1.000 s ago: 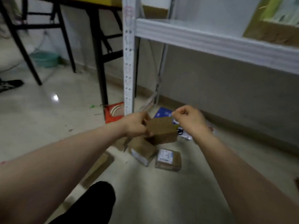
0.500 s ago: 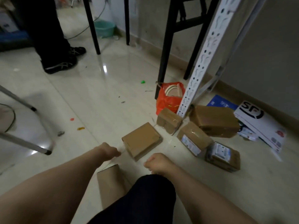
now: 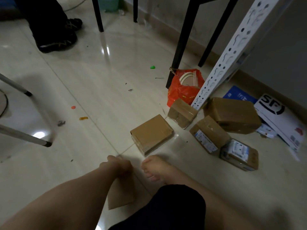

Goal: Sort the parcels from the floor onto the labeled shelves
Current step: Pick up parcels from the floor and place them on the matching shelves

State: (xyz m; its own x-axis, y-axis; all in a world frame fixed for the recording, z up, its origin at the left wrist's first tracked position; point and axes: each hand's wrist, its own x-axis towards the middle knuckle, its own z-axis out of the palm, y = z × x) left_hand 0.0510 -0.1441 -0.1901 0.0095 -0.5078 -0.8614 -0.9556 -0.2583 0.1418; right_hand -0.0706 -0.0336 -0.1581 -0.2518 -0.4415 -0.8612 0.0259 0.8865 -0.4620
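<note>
**Picking up the flat parcel**

Head view. Left hand (image 3: pixel 116 165) is curled on the top edge of the flat parcel (image 3: pixel 121 195), low beside the knee; can't tell whether it is clear of the floor. Right hand (image 3: pixel 156 168) is just beside it, fingers loosely curled, holding nothing. Best bet: bring the right hand under the free edge to stop it bending, then read the label before rising. The nearest box (image 3: pixel 152 134) lies ahead, and more sit by the post (image 3: pixel 232 52).
</note>
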